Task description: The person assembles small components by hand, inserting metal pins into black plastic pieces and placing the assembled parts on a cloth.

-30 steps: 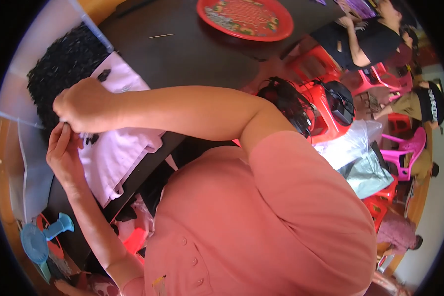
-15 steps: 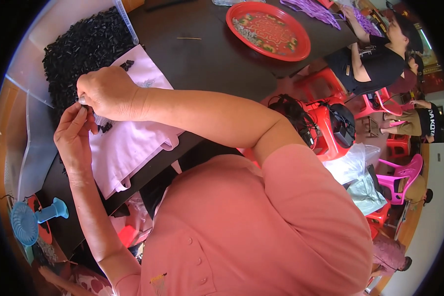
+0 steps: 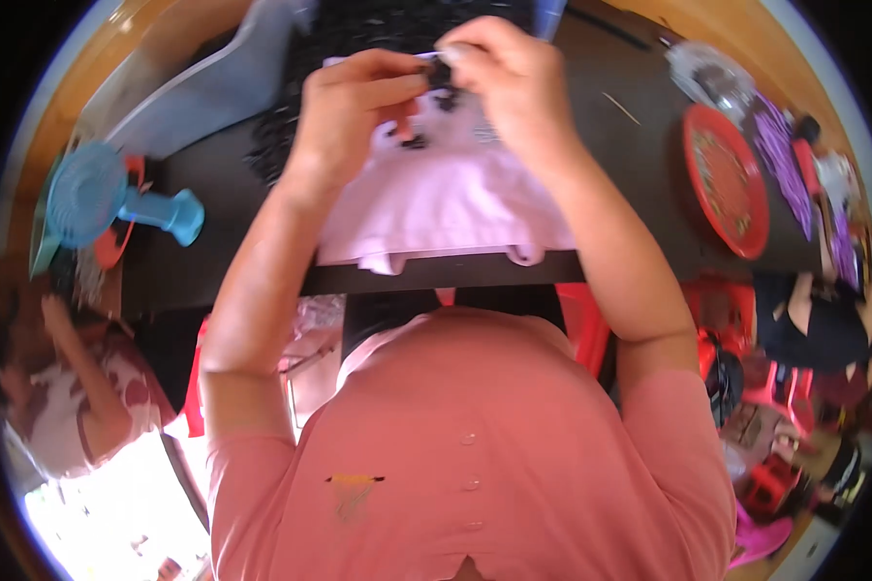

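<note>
My left hand (image 3: 354,111) and my right hand (image 3: 515,85) meet above a pale pink cloth bag (image 3: 436,213), their fingertips pinched on a small black piece (image 3: 439,72) between them. How each fingertip sits on it is blurred. Other small black pieces (image 3: 415,142) lie on the bag below my left fingers. Beyond my hands spreads a heap of small black tube-like pieces (image 3: 383,24). Some small silvery bits (image 3: 484,134) rest on the bag beside my right wrist.
A translucent plastic bin wall (image 3: 213,92) rises at the left of the heap. Nearer left stands a blue fan (image 3: 92,198). On the dark table (image 3: 615,145) at right is a red tray (image 3: 727,179), with purple cords (image 3: 783,160) past it. Other people sit at both sides.
The view has swung round, so the bag and heap now lie straight ahead. My hands stay close together at the black piece, with slightly more space between them.
</note>
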{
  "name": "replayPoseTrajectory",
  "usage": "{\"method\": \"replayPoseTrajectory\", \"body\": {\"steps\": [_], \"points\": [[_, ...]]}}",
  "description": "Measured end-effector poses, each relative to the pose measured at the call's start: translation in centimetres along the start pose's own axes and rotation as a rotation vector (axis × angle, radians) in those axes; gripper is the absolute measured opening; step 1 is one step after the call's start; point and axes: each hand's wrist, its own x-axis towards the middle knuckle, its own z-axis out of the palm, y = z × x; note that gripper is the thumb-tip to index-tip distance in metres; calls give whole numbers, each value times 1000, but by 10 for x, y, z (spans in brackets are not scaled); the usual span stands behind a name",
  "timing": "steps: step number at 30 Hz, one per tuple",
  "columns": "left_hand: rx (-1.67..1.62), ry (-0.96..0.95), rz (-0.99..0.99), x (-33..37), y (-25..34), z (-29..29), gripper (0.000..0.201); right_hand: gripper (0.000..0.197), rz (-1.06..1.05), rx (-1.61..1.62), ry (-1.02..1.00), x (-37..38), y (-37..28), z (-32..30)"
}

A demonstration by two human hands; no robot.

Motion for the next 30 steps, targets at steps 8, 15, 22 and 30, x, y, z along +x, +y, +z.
{"method": "replayPoseTrajectory", "body": {"steps": [8, 15, 22, 30], "points": [[11, -6, -27, -3, 1, -7, 15, 8, 55, 45, -7, -2, -12, 8], [9, -18, -12, -4, 4, -2, 15, 6, 57, 40, -24, -3, -11, 10], [27, -50, -53, -4, 2, -3, 14, 3, -101, -144, -63, -3, -11, 7], [20, -53, -95, -5, 3, -3, 13, 4, -309, -298, -126, 0, -9, 4]]}}
